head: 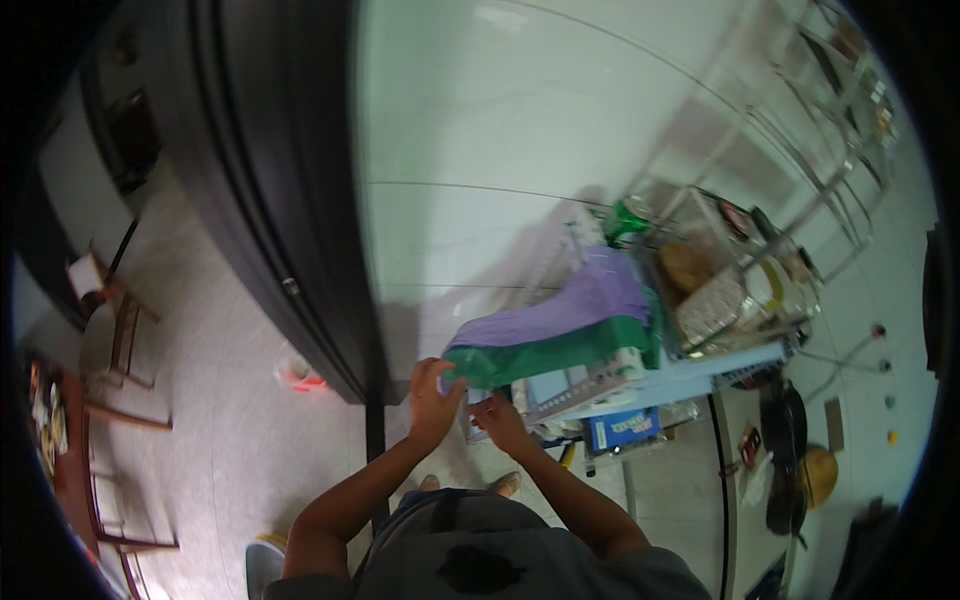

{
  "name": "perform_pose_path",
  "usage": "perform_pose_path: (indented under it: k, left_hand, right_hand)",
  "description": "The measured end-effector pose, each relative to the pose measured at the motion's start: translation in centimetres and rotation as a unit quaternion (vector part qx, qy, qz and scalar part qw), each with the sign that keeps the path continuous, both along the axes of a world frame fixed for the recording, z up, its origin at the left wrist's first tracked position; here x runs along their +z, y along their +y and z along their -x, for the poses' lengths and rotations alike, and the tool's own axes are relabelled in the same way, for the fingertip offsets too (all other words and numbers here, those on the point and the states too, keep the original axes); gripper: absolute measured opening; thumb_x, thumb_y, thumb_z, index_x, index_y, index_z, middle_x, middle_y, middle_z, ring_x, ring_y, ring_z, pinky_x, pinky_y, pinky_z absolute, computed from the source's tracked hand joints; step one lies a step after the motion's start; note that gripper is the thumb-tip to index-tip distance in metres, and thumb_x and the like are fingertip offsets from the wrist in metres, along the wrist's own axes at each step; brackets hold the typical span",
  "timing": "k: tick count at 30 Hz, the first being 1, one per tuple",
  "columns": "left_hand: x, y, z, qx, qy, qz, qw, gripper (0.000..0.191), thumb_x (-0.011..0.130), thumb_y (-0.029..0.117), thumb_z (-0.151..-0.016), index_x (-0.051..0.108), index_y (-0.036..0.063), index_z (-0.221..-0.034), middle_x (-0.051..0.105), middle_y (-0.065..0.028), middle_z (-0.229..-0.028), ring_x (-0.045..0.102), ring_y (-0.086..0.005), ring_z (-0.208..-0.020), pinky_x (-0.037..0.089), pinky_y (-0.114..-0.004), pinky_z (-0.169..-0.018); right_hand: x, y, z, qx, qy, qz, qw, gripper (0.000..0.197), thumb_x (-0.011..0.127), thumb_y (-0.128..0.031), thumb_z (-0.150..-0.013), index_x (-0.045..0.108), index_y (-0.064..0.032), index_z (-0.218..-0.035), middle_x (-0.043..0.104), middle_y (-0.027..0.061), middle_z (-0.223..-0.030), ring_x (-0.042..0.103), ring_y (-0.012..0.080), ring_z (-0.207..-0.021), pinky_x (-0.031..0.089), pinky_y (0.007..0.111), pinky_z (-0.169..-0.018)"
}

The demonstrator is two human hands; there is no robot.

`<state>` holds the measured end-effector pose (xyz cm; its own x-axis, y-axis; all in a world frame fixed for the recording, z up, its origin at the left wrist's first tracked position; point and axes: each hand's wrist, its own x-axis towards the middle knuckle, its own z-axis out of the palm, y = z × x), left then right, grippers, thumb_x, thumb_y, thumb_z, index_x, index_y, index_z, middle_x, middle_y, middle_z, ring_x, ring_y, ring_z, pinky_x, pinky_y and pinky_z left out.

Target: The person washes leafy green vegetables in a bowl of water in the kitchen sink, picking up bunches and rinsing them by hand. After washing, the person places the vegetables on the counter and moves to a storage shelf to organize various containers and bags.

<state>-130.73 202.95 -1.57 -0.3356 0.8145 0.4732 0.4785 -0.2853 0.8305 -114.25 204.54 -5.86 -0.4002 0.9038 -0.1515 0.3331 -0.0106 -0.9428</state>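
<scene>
A purple sheet (555, 300) and a green plastic sheet (555, 352), perhaps bags, lie lengthwise over a light metal shelf rack (592, 390). My left hand (435, 401) has its thumb and fingers around the left end of the two sheets. Just right of it, my right hand (501, 421) is at the left end of the rack, below the green sheet. Its fingers are bent and blurred, so what they hold cannot be told.
Right of the sheets, a clear container (697, 285) holds packaged food, with a green can (628, 221) behind. A blue package (622, 431) sits lower in the rack. A dark door frame (300, 187) rises at left; beyond it are a chair (112, 337) and a wooden table (75, 442).
</scene>
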Motion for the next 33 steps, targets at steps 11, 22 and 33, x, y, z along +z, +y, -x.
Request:
perform_pose_path:
  k: [11, 22, 33]
  left_hand:
    - [9.1, 4.8, -3.4, -0.124, -0.039, -0.029, 0.991, 0.020, 0.064, 0.004, -0.077, 0.060, 0.0033, -0.097, 0.058, -0.0123, -0.101, 0.055, -0.0299, -0.097, 0.043, -0.035, -0.085]
    - [19.1, 13.3, -9.2, -0.198, 0.036, -0.109, 0.973, 0.044, 0.066, 0.016, -0.079, 0.052, 0.0026, -0.118, 0.055, -0.0156, -0.116, 0.051, -0.0317, -0.109, 0.040, -0.039, -0.094]
    - [23.3, 18.6, -14.8, -0.183, 0.130, -0.112, 0.968, 0.063, 0.069, 0.025, -0.077, 0.044, 0.0031, -0.131, 0.047, -0.0194, -0.130, 0.042, -0.0359, -0.121, 0.035, -0.043, -0.102]
  right_hand:
    - [11.7, -3.8, -4.6, 0.008, -0.284, -0.162, 0.945, 0.049, 0.054, -0.041, -0.088, 0.055, -0.0025, -0.118, 0.067, 0.0135, -0.072, 0.065, 0.0342, -0.067, 0.051, 0.043, -0.063]
    - [21.4, -5.5, -7.1, -0.185, -0.046, -0.281, 0.941, 0.020, 0.063, -0.016, -0.086, 0.066, -0.0056, -0.104, 0.067, 0.0108, -0.077, 0.061, 0.0167, -0.058, 0.049, 0.027, -0.056]
    - [27.1, -3.3, -11.6, -0.340, -0.133, -0.553, 0.749, 0.021, 0.063, -0.001, -0.081, 0.062, -0.0034, -0.102, 0.062, 0.0139, -0.101, 0.063, 0.0303, -0.088, 0.050, 0.034, -0.074]
